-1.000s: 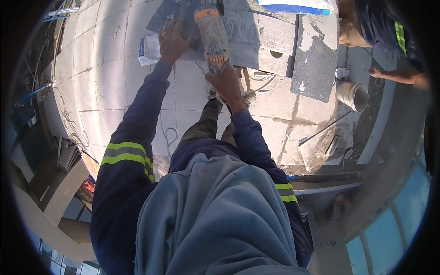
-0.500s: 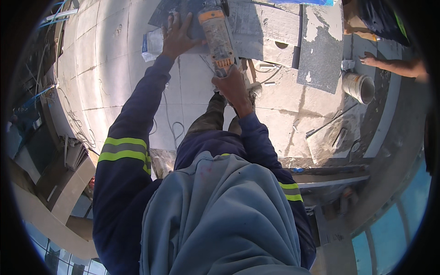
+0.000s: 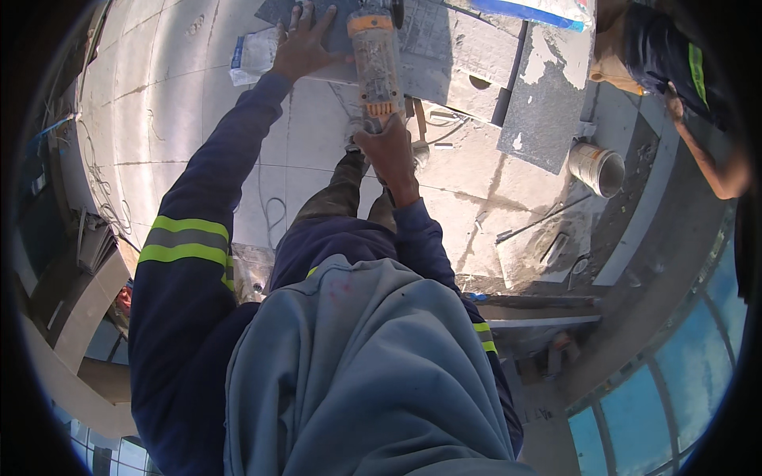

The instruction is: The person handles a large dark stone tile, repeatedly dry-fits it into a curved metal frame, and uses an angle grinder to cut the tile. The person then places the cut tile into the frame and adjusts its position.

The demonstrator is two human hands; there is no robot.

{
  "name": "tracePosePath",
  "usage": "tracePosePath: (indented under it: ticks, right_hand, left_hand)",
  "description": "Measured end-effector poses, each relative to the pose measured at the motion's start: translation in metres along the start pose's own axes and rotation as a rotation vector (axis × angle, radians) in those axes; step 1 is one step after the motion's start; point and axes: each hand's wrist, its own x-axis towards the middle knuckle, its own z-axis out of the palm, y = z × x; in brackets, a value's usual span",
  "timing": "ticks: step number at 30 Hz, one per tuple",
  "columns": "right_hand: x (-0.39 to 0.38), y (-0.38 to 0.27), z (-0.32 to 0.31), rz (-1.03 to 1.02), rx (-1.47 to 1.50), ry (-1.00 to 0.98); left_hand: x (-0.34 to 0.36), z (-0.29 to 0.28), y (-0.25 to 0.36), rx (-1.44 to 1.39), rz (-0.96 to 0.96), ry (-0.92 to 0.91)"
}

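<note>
Right hand (image 3: 390, 152): fingers closed around the grinder (image 3: 375, 59) rear.
Left hand (image 3: 303, 46): fingers spread flat on the tile (image 3: 460, 49), beside the grinder.
Grinder: lying over the tile; disc cut off by the frame.
Bucket (image 3: 597, 168): right of tile.

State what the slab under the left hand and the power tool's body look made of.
Slab: probably stone or ceramic tile, matt grey, flat with a straight cut edge. Power tool: seemingly moulded plastic casing, yellow-orange and dusty, with ribbed vents near the right hand.

Grinder (image 3: 375, 63) and hands further up-frame
</note>
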Motion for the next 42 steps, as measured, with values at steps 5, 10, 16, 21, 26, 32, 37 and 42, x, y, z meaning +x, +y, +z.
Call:
tracePosePath:
  ticks: [5,10,16,21,26,32,37,42]
  right_hand:
    - [-0.005,-0.001,-0.001,-0.014,-0.003,0.02]
    - [-0.009,0.003,-0.001,0.006,-0.022,0.017]
    - [-0.015,0.004,-0.004,0.008,0.0,-0.01]
    - [-0.018,0.0,-0.008,0.028,0.044,-0.031]
    - [-0.022,-0.004,-0.012,0.01,0.03,-0.021]
    - [-0.027,-0.007,-0.013,0.049,0.078,-0.041]
    - [-0.027,-0.005,-0.009,0.045,0.066,-0.022]
    - [-0.029,-0.01,-0.015,0.068,0.091,-0.061]
  left_hand:
    - [-0.002,0.006,-0.004,-0.004,0.044,0.056]
    - [-0.004,0.003,-0.001,0.033,-0.004,-0.049]
    - [-0.003,0.002,-0.001,0.038,-0.034,-0.086]
    - [-0.006,0.008,-0.004,-0.001,0.013,-0.008]
    - [-0.005,0.009,-0.004,-0.004,0.018,0.008]
    - [-0.007,0.009,-0.004,0.001,0.003,-0.012]
    - [-0.007,0.01,-0.006,0.002,-0.008,-0.025]
    - [-0.006,0.009,-0.004,0.004,-0.014,-0.042]
